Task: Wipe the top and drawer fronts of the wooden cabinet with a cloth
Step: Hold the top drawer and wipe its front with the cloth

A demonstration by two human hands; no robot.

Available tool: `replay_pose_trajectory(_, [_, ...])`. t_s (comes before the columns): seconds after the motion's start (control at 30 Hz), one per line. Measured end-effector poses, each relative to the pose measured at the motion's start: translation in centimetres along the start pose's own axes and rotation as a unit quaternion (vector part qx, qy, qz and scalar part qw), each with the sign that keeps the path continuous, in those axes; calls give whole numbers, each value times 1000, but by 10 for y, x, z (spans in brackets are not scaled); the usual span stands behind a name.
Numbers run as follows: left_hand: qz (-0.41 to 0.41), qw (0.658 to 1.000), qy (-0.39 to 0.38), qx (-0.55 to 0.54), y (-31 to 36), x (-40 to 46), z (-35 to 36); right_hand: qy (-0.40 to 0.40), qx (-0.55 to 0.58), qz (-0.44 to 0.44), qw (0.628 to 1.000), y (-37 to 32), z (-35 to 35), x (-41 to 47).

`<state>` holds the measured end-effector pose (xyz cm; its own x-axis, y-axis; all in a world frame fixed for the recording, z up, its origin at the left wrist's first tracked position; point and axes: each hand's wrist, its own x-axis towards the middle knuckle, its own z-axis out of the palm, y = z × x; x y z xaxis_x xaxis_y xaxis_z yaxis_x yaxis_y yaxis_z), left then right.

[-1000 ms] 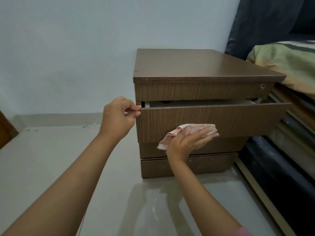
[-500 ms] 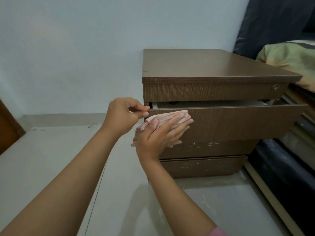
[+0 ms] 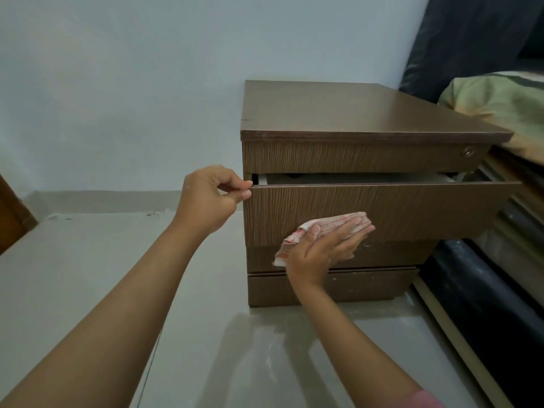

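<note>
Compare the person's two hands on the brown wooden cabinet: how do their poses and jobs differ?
The left hand curls, its grip pinching the pulled-out drawer front's top corner; the right hand lies flat, fingers straight. The left holds no cloth; the right presses the pink-and-white checked cloth against that front. Both touch the same drawer.

One head-worn wide-angle view, looking forward and down from above the floor [image 3: 88, 290]. Faces the wooden cabinet [image 3: 353, 160] front-on, close, within arm's reach. Wall fills the upper frame; bedding crowds the right edge.
</note>
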<state>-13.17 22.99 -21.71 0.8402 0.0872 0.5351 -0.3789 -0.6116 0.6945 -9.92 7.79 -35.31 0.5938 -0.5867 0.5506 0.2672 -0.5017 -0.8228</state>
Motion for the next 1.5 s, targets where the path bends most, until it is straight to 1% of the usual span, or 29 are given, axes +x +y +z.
replay_pose_trajectory(0.13, [18, 999, 27, 12, -2, -1, 8, 31, -14, 11, 999, 22, -15, 29])
replay_pose_trajectory(0.2, [28, 998, 55, 12, -4, -2, 12, 36, -23, -5, 999, 30, -19, 39])
replay_pose_trajectory(0.27, [33, 996, 79, 8, -6, -6, 16, 48, -28, -3, 998, 38, -23, 47])
replay_pose_trajectory(0.37, [34, 993, 116, 5, -7, -9, 21, 82, -27, 42, 995, 46, -31, 62])
replay_pose_trajectory(0.47, [36, 991, 129, 5, -5, -8, 22, 92, -21, 76, 993, 52, -44, 84])
replay_pose_trajectory(0.6, [43, 986, 160, 5, -4, -11, 28, 91, -3, 87, 992, 49, -54, 101])
replay_pose_trajectory(0.7, [42, 984, 173, 8, -6, -9, 34, 72, 23, 94, 993, 42, -52, 97])
replay_pose_trajectory(0.87, [19, 979, 204, -6, -12, 1, 45, 14, 32, 43, 998, 42, -42, 98])
replay_pose_trajectory(0.97, [6, 977, 215, -12, -17, 8, 50, -2, 35, 34, 999, 46, -37, 104])
replay_pose_trajectory(1.2, [6, 981, 193, -2, -23, 21, 53, -6, 59, 27, 998, 48, -28, 109])
replay_pose_trajectory(1.33, [12, 980, 200, 2, -27, 25, 56, -3, 89, 26, 996, 49, -30, 110])
replay_pose_trajectory(1.5, [20, 975, 220, 14, -31, 25, 60, 3, 100, 20, 995, 51, -27, 111])
